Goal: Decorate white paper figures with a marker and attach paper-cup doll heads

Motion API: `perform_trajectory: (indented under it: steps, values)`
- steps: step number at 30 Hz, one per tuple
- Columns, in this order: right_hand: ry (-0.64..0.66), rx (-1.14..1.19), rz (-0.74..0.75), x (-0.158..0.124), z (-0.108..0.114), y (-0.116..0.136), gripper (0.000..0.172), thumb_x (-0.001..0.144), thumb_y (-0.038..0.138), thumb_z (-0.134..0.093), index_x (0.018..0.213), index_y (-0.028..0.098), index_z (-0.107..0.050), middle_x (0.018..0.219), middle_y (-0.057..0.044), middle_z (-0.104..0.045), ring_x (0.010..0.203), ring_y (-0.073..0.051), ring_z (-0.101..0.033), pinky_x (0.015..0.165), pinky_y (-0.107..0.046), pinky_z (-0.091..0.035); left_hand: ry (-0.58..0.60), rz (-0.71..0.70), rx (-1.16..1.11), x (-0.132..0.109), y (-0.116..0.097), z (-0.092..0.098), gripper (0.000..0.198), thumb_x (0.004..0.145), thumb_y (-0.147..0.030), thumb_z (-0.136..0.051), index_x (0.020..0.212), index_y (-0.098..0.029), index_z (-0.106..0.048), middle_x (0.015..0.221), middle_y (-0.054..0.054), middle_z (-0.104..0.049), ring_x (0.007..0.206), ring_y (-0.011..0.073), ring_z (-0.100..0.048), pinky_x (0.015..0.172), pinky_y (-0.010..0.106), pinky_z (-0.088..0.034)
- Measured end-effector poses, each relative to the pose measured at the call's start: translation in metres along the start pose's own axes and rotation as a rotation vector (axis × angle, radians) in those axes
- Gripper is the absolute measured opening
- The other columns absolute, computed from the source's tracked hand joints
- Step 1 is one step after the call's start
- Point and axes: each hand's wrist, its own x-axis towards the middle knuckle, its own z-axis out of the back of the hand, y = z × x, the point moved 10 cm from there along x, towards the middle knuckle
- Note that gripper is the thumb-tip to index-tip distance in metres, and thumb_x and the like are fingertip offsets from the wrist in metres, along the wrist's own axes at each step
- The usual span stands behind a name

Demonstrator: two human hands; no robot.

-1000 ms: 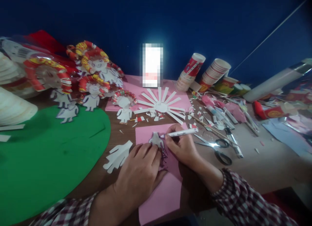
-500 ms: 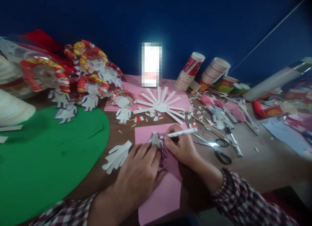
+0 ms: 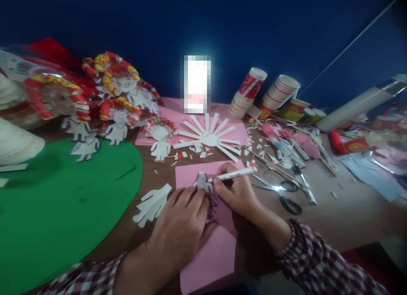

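My right hand (image 3: 237, 193) is closed around a white marker (image 3: 237, 173) lettered "Acrylic", gripped like a pen. Its tip is at the edge of a small white paper doll cutout (image 3: 202, 182) with a dark purple outline. My left hand (image 3: 182, 221) presses that cutout down with curved fingers, hiding its lower part. Under both lies a pink sheet (image 3: 210, 265), with dark marker strokes beside my left fingers. Just left of that hand lies a plain white paper doll (image 3: 154, 204) without an outline.
Scissors (image 3: 282, 191) lie right of my right hand, near a cutter and sticks. Behind are a white strip fan (image 3: 210, 139), paper scraps, stacked paper cups (image 3: 281, 93) and a bright blurred screen (image 3: 197, 85). A green board (image 3: 79, 210) and ring-framed dolls (image 3: 121, 112) occupy the left.
Almost nothing differs. The marker has shifted very slightly at the cutout's edge, and the view has moved a touch; my left hand keeps its place.
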Motion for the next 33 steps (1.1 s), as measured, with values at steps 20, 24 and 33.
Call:
perform_trajectory:
  steps: [20, 24, 33]
  values:
    - [0.001, -0.046, 0.044, -0.0001, -0.0001, 0.01, 0.006, 0.079, 0.02, -0.055, 0.074, 0.019, -0.052, 0.06, 0.002, -0.053, 0.053, -0.011, -0.048, 0.049, -0.021, -0.039, -0.028, -0.002, 0.01, 0.0014, -0.0001, 0.0034, 0.034, 0.09, -0.037, -0.053, 0.108, -0.01, -0.062, 0.11, 0.015, -0.062, 0.102, 0.0311, -0.053, 0.089, 0.047, -0.043]
    - [0.003, -0.041, 0.03, -0.0002, -0.0003, 0.0093, 0.007, 0.079, 0.02, -0.055, 0.073, 0.019, -0.052, 0.059, 0.003, -0.051, 0.05, -0.01, -0.045, 0.046, -0.02, -0.037, -0.032, -0.006, 0.012, 0.001, -0.0009, 0.0037, 0.034, 0.09, -0.038, -0.053, 0.108, -0.01, -0.062, 0.109, 0.014, -0.063, 0.101, 0.0307, -0.054, 0.089, 0.047, -0.043]
    - [0.038, 0.013, 0.016, -0.0008, -0.0032, 0.0085, 0.006, 0.078, 0.017, -0.057, 0.075, 0.019, -0.053, 0.061, 0.004, -0.052, 0.051, -0.009, -0.045, 0.047, -0.019, -0.036, -0.026, -0.001, 0.006, 0.0005, -0.0007, 0.0025, 0.034, 0.09, -0.037, -0.053, 0.108, -0.01, -0.062, 0.11, 0.014, -0.062, 0.103, 0.0307, -0.053, 0.09, 0.047, -0.043]
